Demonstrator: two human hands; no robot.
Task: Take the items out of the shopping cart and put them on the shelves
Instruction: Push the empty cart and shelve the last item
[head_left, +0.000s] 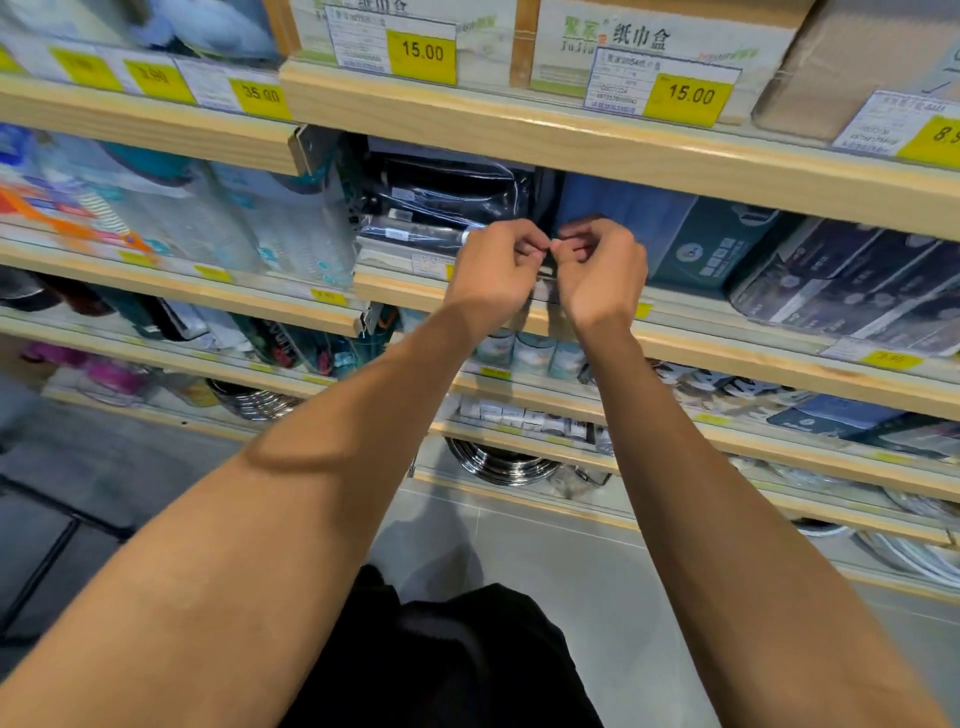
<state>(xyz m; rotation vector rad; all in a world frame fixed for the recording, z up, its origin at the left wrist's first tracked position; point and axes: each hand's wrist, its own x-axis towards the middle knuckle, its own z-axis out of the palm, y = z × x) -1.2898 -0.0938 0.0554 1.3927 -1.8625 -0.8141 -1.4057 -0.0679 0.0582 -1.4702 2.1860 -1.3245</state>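
Observation:
My left hand (493, 270) and my right hand (600, 273) are raised side by side at the front of a wooden shelf (405, 288). Their curled fingertips meet and pinch a thin dark item (545, 270), seen edge-on between them; I cannot make out what it is. Just behind it lie black plastic-wrapped packs (441, 202) on the left and a blue and teal box (670, 234) on the right. The hands hide most of the item.
The shelf above (571, 140) holds tissue boxes with yellow 15.00 price tags (688, 96). Dark boxes (857, 291) fill the right, clear bottles (234, 228) the left. Lower shelves carry steel pots (498, 462). A dark frame (47, 551) stands on the floor at lower left.

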